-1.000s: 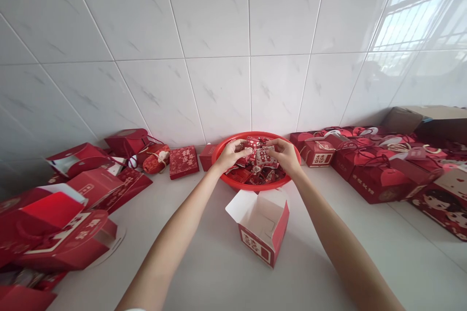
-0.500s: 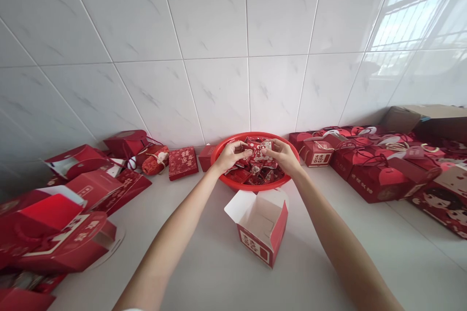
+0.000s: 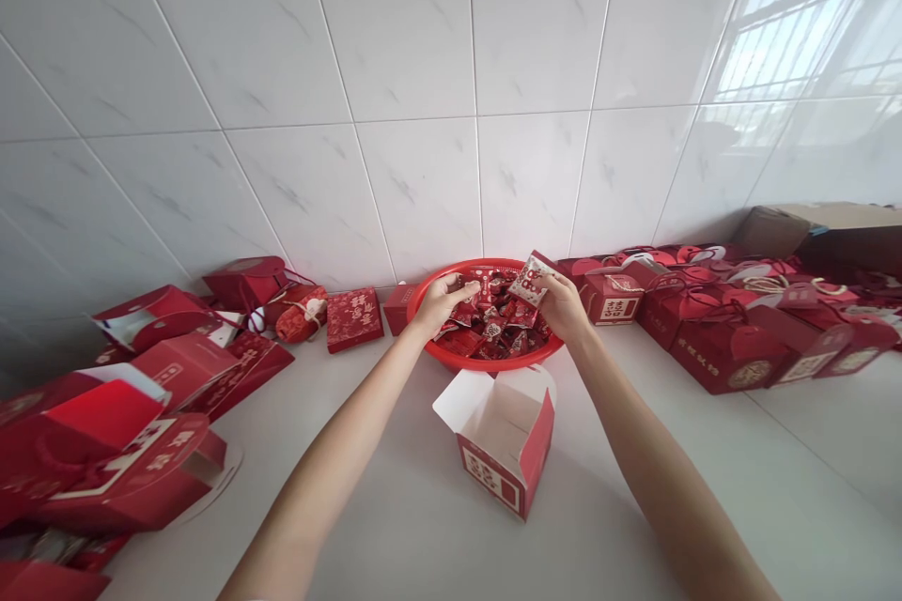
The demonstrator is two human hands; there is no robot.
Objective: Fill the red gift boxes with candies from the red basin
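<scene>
The white-and-red packet [image 3: 530, 280] was held tilted over the two o'clock edge of a red basket [image 3: 493, 364], whose centre we took as our dial, with twelve toward the wall [image 3: 409, 188]. We saw the right hand [image 3: 566, 305], at three o'clock, pinching this packet between thumb and fingers. The left hand [image 3: 441, 303], at nine o'clock, curled over the rim with its thumb inward; we could not tell whether it gripped a red wrapper there. Wrapped sweets [image 3: 493, 324], mostly red, filled the basket between the hands. At six o'clock, just beside the basket, we noted an open box [image 3: 493, 474], upright, its white interior exposed. At nine o'clock lay a flat red box [image 3: 354, 319], and beyond it a red pouch [image 3: 300, 313]. We observed jumbled red cartons [image 3: 176, 460] at eight o'clock, corded gift boxes [image 3: 733, 347] packed together at three, and, farther out, a brown cardboard box [image 3: 782, 230].
</scene>
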